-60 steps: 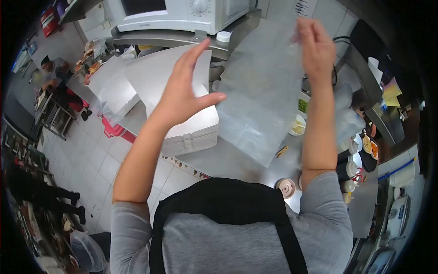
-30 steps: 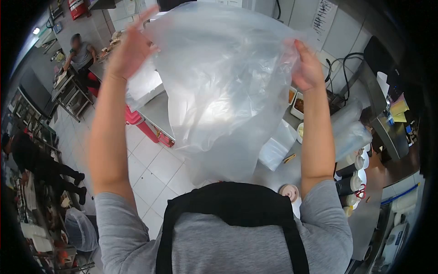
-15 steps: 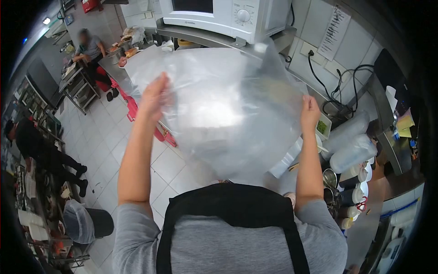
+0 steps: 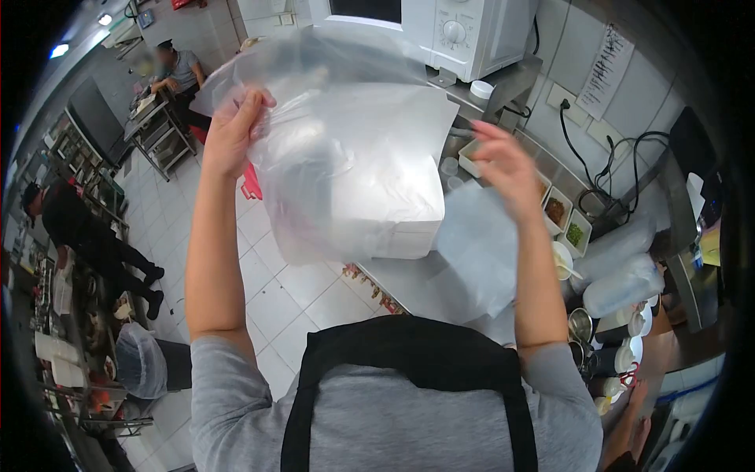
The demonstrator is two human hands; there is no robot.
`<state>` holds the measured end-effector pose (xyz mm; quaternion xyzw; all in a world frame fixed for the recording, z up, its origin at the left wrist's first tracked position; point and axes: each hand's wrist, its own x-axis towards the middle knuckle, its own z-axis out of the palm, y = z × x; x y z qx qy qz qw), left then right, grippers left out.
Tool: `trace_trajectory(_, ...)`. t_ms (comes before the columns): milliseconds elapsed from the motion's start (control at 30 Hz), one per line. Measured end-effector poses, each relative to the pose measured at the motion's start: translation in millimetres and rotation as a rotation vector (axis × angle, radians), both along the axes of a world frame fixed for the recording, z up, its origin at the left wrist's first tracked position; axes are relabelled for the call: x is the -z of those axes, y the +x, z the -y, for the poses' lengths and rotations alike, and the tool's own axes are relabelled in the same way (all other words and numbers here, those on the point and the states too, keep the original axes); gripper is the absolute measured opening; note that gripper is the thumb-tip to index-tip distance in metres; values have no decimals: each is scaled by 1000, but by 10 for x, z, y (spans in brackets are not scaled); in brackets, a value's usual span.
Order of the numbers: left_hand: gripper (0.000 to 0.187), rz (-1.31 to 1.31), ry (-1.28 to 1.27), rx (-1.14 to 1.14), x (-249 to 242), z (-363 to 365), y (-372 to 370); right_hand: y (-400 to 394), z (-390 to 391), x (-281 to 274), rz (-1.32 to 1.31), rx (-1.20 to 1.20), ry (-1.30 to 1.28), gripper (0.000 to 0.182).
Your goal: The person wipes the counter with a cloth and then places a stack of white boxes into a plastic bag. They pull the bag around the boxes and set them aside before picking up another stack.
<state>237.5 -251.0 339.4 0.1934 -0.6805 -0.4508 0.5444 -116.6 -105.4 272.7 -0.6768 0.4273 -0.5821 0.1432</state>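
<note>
My left hand (image 4: 236,132) is closed on the edge of a large clear plastic bag (image 4: 303,169), which billows out to the right of it. White box-like surfaces (image 4: 401,177) show beside and through the bag, over the steel counter (image 4: 425,287). Fingers apart and a little curled, my right hand (image 4: 507,169) is smeared by motion and off the bag. It hovers near the small food containers. Below it lies a thin, pale translucent sheet (image 4: 476,244).
A white microwave (image 4: 440,35) stands on a shelf at the back. White containers of chopped green food (image 4: 576,234) and brown food (image 4: 555,209) line the right side. Black cables (image 4: 613,165) hang by the wall. Two people are at the left; another person's hand (image 4: 635,405) shows lower right.
My right hand has let go of the bag and moved up and left. My left hand still grips the bag, now further left. The white surfaces and pale sheet show more plainly.
</note>
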Motion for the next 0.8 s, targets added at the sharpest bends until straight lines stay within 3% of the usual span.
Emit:
trace_trajectory(33,30,0,-36,37,-33,-24,-1,211,119,8,88,-180,198,18)
trace_trajectory(100,35,-44,-18,189,-53,29,109,600,389,25,322,-323,377,16)
trace_trajectory(200,67,-268,94,325,144,-73,188,824,788,158,586,-552,460,12)
trace_trajectory(267,86,-368,145,440,674,-170,249,868,833,233,595,-456,411,9)
trace_trajectory(333,92,-338,184,275,1118,-246,246,892,844,223,628,-367,386,9)
trace_trajectory(467,91,-364,107,260,1099,-358,265,744,572,70,587,-310,486,22)
trace_trajectory(500,86,-224,40,227,981,-383,324,697,431,-117,544,-327,516,27)
trace_trajectory(600,72,34,-133,177,210,-773,463,786,-382,-832,363,-373,86,53)
trace_trajectory(633,68,8,-171,203,-21,-1013,448,836,-637,-1050,248,-261,-18,57)
trace_trajectory(700,76,-105,-285,224,-254,-1267,423,702,-883,-1230,135,-264,-271,58)
trace_trajectory(800,84,-45,-343,270,-263,-1217,448,435,-969,-1126,106,-76,-287,56)
